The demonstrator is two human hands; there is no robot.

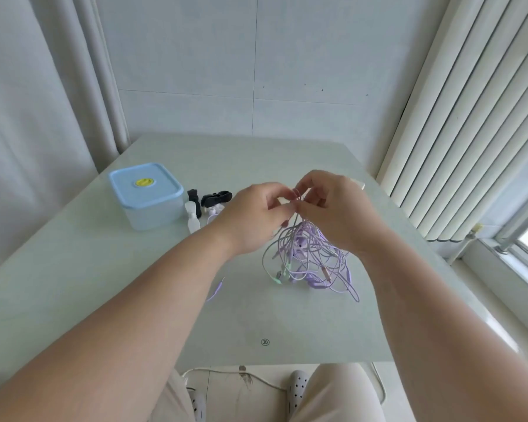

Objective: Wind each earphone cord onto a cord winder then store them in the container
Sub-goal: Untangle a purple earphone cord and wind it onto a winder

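Head: left hand [253,217], right hand [333,208] pinch tangled cords [311,257]; container [153,213] lidded, contents unseen.

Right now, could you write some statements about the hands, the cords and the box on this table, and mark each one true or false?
1. The left hand and the right hand both pinch the earphone cords. True.
2. The blue lid lies off the container. False: the lid sits on the container.
3. The black winders lie on the table beside the container. True.
4. The earphone cords are wound in a neat coil. False: they hang from the fingers as a loose tangle.
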